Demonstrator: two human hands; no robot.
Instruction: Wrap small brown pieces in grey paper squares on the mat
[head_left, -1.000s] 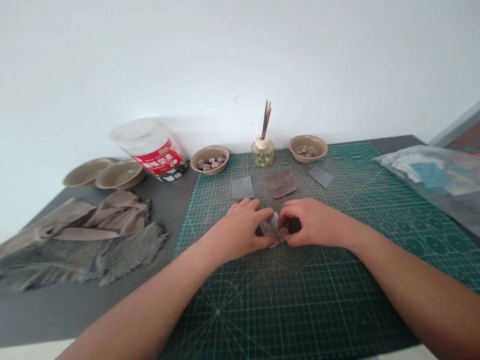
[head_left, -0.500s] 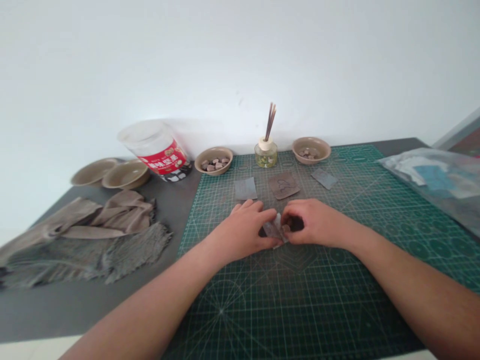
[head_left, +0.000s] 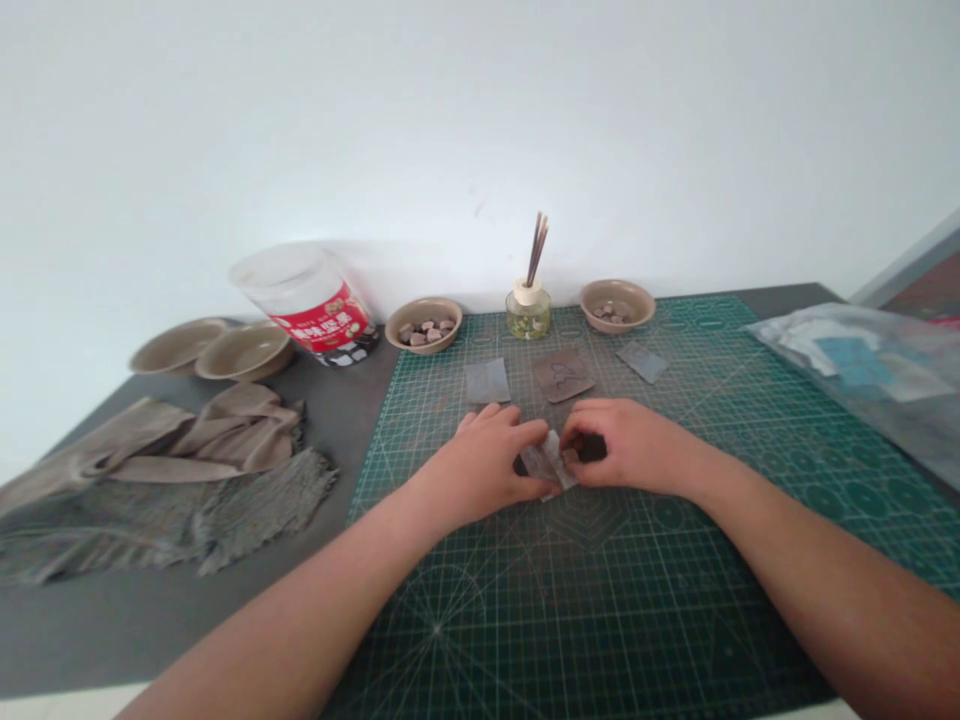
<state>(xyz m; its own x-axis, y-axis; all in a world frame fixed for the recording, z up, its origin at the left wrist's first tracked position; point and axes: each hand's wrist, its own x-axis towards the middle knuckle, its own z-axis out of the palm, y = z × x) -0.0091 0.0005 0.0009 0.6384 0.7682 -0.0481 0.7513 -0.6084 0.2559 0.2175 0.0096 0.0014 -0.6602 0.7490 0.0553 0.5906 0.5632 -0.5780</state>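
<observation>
Over the cutting mat (head_left: 517, 600), my left hand (head_left: 484, 462) grips a small clear plastic bag (head_left: 541, 462), thumb at the near side and fingers at the far side. My right hand (head_left: 630, 445) is closed at the bag's right end, where its curled fingertips pinch a small brown lump (head_left: 568, 456) that looks like a pebble. Whether the lump is inside the bag cannot be seen. Beyond the hands lie a flat translucent packet (head_left: 487, 381), a brown square piece (head_left: 562, 375) with a dark squiggle, and another small packet (head_left: 643, 362).
Along the wall stand a bowl of stones (head_left: 424, 326), a reed diffuser (head_left: 528, 308) and a second bowl (head_left: 617, 306) with several stones. To the left are a red-labelled plastic jar (head_left: 322, 315), two nested bowls (head_left: 244, 352) and crumpled cloth (head_left: 172, 480). A plastic bag (head_left: 862, 360) lies right.
The view has shifted slightly, so the surroundings sit a little lower and further left. Both hands keep nearly the same hold on the small bag.
</observation>
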